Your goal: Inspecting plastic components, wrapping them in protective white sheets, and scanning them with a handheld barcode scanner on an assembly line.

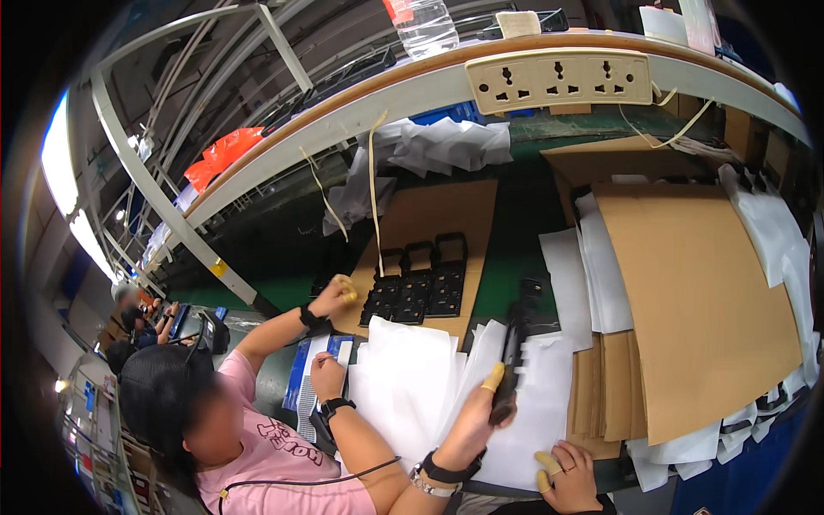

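Left hand (475, 421) grips a black part (513, 339) upright over white sheets (412, 378); right hand (566, 476) rests curled, holding nothing, at the worktop (515, 215) near edge.

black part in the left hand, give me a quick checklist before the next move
1. Left hand grip on the black part: ok, closed round its lower end.
2. Right hand free: ok, rests at the table edge and holds nothing.
3. White sheets under the part: ok, spread in front.
4. Co-worker's hand apart from it: ok, over by the row of black parts.
5. Part's own condition: cannot tell, too small.
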Action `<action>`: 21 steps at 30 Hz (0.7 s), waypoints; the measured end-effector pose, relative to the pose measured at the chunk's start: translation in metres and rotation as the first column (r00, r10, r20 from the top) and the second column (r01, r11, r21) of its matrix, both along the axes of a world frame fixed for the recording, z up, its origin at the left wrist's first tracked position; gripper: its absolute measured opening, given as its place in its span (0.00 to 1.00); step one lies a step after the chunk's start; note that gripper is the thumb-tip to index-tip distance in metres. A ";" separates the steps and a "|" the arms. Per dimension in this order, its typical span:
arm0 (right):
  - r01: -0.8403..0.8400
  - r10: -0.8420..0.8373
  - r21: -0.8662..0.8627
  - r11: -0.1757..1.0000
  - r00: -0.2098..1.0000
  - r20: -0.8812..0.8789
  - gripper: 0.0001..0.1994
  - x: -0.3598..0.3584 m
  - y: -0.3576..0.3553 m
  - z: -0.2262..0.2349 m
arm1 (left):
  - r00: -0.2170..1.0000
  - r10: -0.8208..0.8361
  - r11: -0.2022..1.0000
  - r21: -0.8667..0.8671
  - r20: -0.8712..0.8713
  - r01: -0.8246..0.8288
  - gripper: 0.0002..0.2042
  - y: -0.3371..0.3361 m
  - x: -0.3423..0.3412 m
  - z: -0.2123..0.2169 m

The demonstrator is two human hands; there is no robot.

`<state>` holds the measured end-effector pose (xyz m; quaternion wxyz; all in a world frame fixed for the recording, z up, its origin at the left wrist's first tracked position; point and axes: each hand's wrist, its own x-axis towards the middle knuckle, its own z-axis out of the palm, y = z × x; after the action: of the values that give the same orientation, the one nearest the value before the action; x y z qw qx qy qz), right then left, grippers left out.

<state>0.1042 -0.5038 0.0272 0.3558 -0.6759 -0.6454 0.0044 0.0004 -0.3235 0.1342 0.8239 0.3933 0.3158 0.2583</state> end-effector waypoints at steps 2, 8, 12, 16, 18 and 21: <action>-0.013 0.013 -0.001 1.000 1.000 -0.004 0.18 0.000 0.001 0.003 | 0.957 0.186 0.899 0.431 -0.221 -0.075 0.14 0.014 0.009 -0.005; -0.034 0.034 -0.002 0.999 0.999 -0.021 0.19 0.003 0.001 0.005 | 0.848 0.459 0.535 0.845 -0.265 -0.026 0.14 0.032 0.049 0.010; -0.025 0.025 -0.013 1.000 1.000 -0.018 0.20 0.007 -0.003 0.004 | 0.498 0.737 0.249 0.869 -0.456 0.427 0.12 0.069 0.093 0.016; -0.047 0.048 0.015 0.999 0.999 -0.025 0.20 0.004 -0.003 0.004 | 0.342 0.912 -0.047 0.768 -0.228 0.639 0.12 0.135 0.108 -0.028; -0.053 0.053 0.006 0.999 0.998 -0.029 0.19 0.002 -0.004 0.002 | 0.192 0.980 -0.128 0.594 -0.046 0.794 0.10 0.157 0.105 -0.046; -0.050 0.050 -0.005 0.999 0.998 -0.024 0.18 0.004 -0.005 -0.002 | 0.054 0.980 0.050 0.504 -0.190 0.862 0.08 0.172 0.111 -0.076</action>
<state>0.1083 -0.5090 0.0253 0.3612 -0.6605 -0.6579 0.0233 0.1111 -0.1515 0.0581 -0.3005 0.7991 0.5092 0.1093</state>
